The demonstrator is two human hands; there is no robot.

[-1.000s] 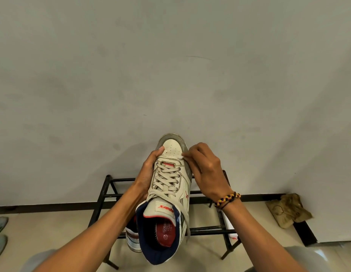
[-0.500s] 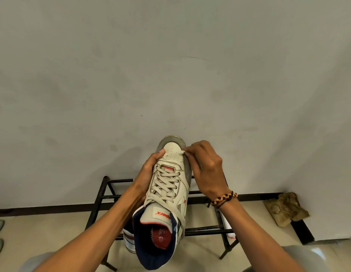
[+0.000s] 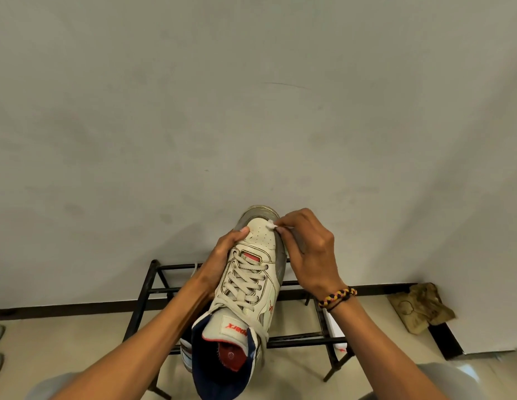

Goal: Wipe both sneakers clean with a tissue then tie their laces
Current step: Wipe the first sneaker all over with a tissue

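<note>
A second sneaker (image 3: 185,352) is mostly hidden behind the held sneaker (image 3: 248,284). The left hand (image 3: 219,258) grips its side; the right hand (image 3: 309,249) pinches a tissue (image 3: 271,225) against the toe.

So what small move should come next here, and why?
Probably drag the tissue, pinched in the right hand, back across the toe of the sneaker. The left hand holds the shoe tilted up, the wad sits at the toe's right edge, and the laces hang untied.
</note>
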